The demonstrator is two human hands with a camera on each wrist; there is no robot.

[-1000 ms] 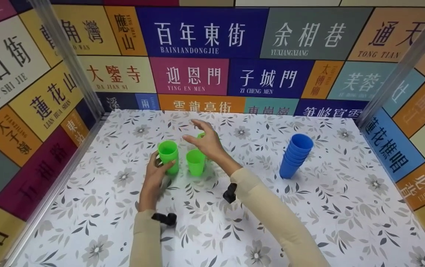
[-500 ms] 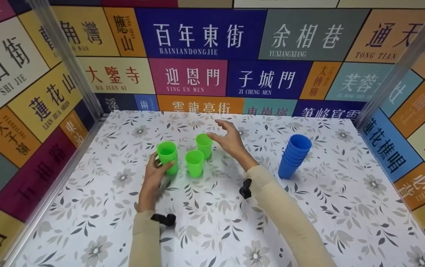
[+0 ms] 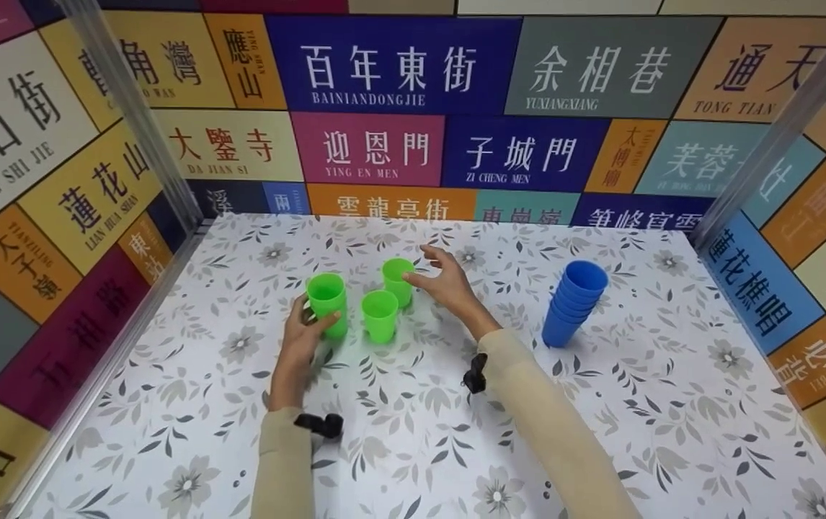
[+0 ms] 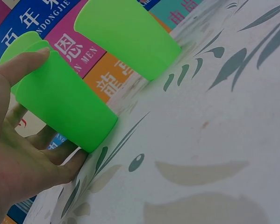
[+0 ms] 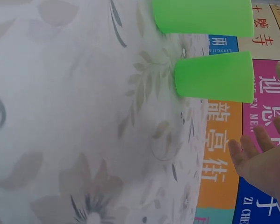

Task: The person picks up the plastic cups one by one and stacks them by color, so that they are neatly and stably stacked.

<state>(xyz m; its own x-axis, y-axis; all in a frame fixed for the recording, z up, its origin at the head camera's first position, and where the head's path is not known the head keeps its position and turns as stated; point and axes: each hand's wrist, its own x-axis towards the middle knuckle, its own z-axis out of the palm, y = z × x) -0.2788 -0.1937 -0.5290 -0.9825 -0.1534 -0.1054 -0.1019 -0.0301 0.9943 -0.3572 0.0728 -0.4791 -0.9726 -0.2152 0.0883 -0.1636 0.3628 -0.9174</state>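
My left hand (image 3: 301,335) grips a short stack of green cups (image 3: 327,306), thumb on the near side and fingers round the far side. In the left wrist view the stack (image 4: 65,95) stands upright on the cloth, its rims nested. Just right of it is a single green cup (image 3: 380,317), upright. Behind that stands another green cup (image 3: 398,281). My right hand (image 3: 449,287) hovers beside this back cup, thumb tip overlapping its rim in the head view. The right wrist view shows those right fingers (image 5: 252,149) spread and apart from the back cup (image 5: 214,77).
A tall stack of nested blue cups (image 3: 575,303) stands upright on the right of the table. White cloth with grey leaves and flowers covers the table (image 3: 398,432). Walls of coloured sign panels (image 3: 391,65) enclose the back and both sides.
My right hand has moved right from over the green cups, uncovering the back one, then dipped slightly beside it. The left hand and its stack have stayed in place.
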